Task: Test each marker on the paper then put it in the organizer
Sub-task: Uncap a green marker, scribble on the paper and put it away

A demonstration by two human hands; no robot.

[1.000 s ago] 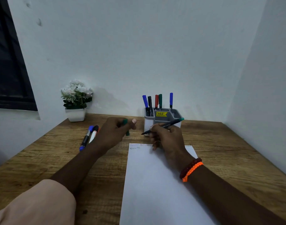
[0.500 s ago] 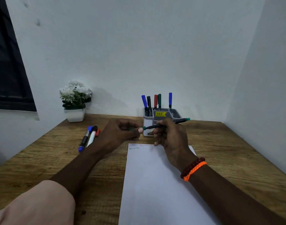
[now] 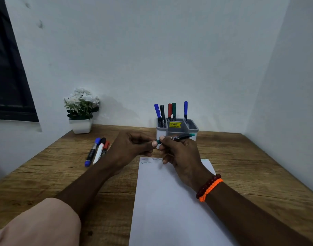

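3 markers [image 3: 97, 152] lie on wood table [image 3: 241, 166] w/ white walls [image 3: 152, 59].

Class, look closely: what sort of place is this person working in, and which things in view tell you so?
Probably a small desk in a room corner, at home or in an office: a wooden table against white walls, a marker organizer, a potted plant.

I am seeing the left hand [image 3: 132, 146] now pressing the green cap [image 3: 158, 141] onto the green marker [image 3: 179, 137], hands having closed together.
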